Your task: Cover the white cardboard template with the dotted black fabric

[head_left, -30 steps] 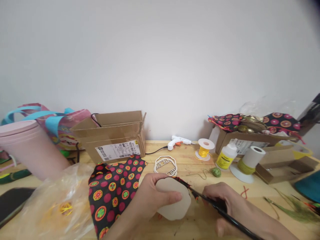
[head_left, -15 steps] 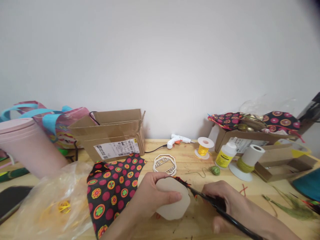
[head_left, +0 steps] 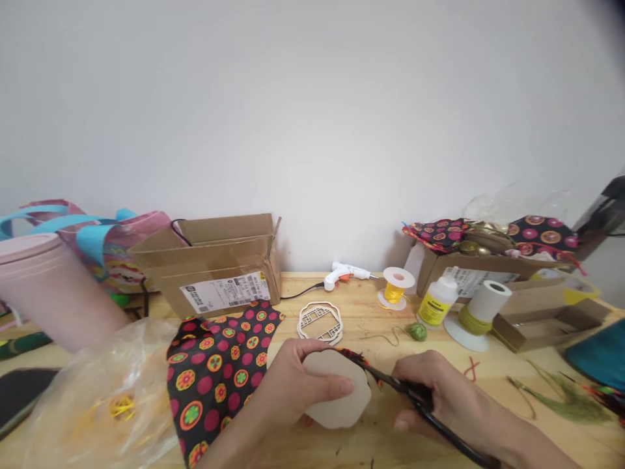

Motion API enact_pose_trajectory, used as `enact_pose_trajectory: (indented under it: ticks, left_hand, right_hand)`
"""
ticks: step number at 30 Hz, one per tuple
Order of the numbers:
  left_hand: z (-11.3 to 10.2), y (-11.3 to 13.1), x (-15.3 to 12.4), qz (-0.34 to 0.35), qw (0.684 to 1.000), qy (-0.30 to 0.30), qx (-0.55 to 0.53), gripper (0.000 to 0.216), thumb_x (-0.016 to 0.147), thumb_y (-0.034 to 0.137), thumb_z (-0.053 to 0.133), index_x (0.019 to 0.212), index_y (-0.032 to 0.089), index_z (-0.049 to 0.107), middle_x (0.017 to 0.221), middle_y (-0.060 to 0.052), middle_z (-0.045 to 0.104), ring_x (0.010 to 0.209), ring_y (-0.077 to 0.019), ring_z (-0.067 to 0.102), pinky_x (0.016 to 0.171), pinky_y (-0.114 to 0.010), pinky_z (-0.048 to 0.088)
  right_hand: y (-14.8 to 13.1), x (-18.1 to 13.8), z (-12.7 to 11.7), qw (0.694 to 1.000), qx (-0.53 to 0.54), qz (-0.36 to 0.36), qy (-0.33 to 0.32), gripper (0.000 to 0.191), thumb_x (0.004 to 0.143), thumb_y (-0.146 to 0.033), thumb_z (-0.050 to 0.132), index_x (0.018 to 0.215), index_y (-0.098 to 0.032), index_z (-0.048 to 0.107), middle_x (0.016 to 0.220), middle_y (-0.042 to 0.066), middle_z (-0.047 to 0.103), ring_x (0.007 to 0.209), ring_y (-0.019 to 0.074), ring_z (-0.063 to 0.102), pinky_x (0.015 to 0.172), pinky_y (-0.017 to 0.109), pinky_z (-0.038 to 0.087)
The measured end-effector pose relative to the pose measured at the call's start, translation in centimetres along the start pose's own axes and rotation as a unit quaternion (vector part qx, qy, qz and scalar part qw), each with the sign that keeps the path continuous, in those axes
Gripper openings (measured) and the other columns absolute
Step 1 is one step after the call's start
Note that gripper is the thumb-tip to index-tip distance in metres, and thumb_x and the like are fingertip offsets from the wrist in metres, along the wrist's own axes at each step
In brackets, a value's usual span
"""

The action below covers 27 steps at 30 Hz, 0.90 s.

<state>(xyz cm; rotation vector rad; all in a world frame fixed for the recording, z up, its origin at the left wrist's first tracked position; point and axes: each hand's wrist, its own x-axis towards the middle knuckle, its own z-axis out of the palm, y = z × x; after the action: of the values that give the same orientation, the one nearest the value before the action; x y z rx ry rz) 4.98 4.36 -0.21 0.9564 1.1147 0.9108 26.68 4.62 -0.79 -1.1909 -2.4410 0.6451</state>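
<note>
My left hand (head_left: 305, 384) grips a pale, scalloped-edged flat piece (head_left: 336, 397), its thumb lying across the face. A narrow edge of dark patterned fabric (head_left: 352, 355) sticks out along the piece's upper right rim. Wrapped around black scissors (head_left: 415, 394), my right hand (head_left: 434, 384) is just right of the piece. The scissors' tips point left and meet the fabric edge; whether the blades are apart is hard to see. Behind my left hand lies a pale openwork lattice frame (head_left: 321, 322). Black fabric with bright flowers and dots (head_left: 219, 374) spreads beside my left forearm.
A cardboard box (head_left: 209, 260) and a pink tumbler (head_left: 58, 286) stand left, near a clear plastic bag (head_left: 102, 404). At the back are a white glue gun (head_left: 349, 273), a yellow cord spool (head_left: 394, 293), a glue bottle (head_left: 436, 303) and a green cord spool (head_left: 481, 316).
My right hand and the scissors shift slightly, with the handles swinging a little left. The left hand keeps its grip on the piece. The whole view drifts slightly.
</note>
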Motion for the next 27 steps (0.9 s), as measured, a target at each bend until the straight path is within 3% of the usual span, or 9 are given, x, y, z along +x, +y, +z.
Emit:
enact_pose_trajectory:
  ticks: [8, 12, 15, 22, 24, 27]
  left_hand:
    - [-0.3, 0.2, 0.0, 0.022, 1.0, -0.003, 0.001, 0.028, 0.043, 0.017, 0.078, 0.068, 0.013, 0.069, 0.061, -0.001, 0.069, 0.05, -0.0109, 0.058, 0.048, -0.019, 0.046]
    - [-0.1, 0.4, -0.2, 0.026, 0.999, 0.031, -0.002, 0.029, 0.041, 0.02, 0.078, 0.067, 0.012, 0.069, 0.058, -0.002, 0.068, 0.049, -0.0126, 0.058, 0.045, -0.02, 0.045]
    - [0.1, 0.7, -0.4, 0.034, 0.997, 0.068, -0.024, 0.028, 0.038, 0.018, 0.079, 0.064, 0.014, 0.069, 0.054, 0.0, 0.067, 0.046, -0.012, 0.057, 0.043, -0.019, 0.044]
    - [-0.1, 0.6, -0.3, 0.101, 0.992, 0.079, -0.002, 0.019, 0.044, 0.017, 0.077, 0.062, 0.018, 0.07, 0.058, -0.001, 0.069, 0.051, -0.0123, 0.059, 0.05, -0.019, 0.046]
    - [-0.2, 0.6, -0.3, 0.129, 0.986, 0.098, 0.029, 0.018, 0.046, 0.016, 0.076, 0.063, 0.02, 0.071, 0.064, -0.002, 0.07, 0.058, -0.015, 0.061, 0.054, -0.021, 0.048]
    - [-0.1, 0.7, -0.2, 0.219, 0.966, 0.118, 0.074, 0.015, 0.05, 0.015, 0.073, 0.062, 0.024, 0.072, 0.073, -0.003, 0.071, 0.072, -0.0197, 0.063, 0.065, -0.025, 0.049]
  right_hand:
    - [1.0, -0.9, -0.7, 0.993, 0.115, 0.013, 0.0, 0.042, 0.06, -0.053, 0.063, 0.078, -0.016, 0.06, 0.065, 0.001, 0.053, 0.059, 0.0146, 0.045, 0.051, 0.023, 0.035]
    - [2.1, -0.6, -1.2, 0.98, 0.198, 0.019, 0.012, 0.046, 0.06, -0.058, 0.06, 0.075, -0.015, 0.058, 0.06, 0.0, 0.049, 0.053, 0.0121, 0.042, 0.045, 0.021, 0.032]
    - [2.4, 0.1, -1.0, 0.945, 0.325, 0.027, 0.038, 0.046, 0.068, -0.059, 0.051, 0.079, -0.014, 0.055, 0.052, -0.002, 0.047, 0.045, 0.0097, 0.04, 0.04, 0.021, 0.029]
    - [2.0, 0.7, 1.3, 0.805, 0.578, 0.054, 0.124, 0.036, 0.076, -0.048, 0.052, 0.093, -0.016, 0.054, 0.06, 0.003, 0.061, 0.052, 0.0138, 0.056, 0.049, 0.024, 0.042]
    - [1.9, 0.8, 1.7, 0.785, 0.609, 0.029, 0.115, 0.04, 0.073, -0.051, 0.054, 0.095, -0.017, 0.054, 0.065, 0.004, 0.064, 0.061, 0.0152, 0.059, 0.056, 0.026, 0.044]
    - [1.4, 1.0, 1.9, 0.79, 0.605, 0.001, 0.098, 0.046, 0.066, -0.056, 0.058, 0.091, -0.018, 0.054, 0.07, 0.005, 0.066, 0.065, 0.0164, 0.061, 0.061, 0.027, 0.045]
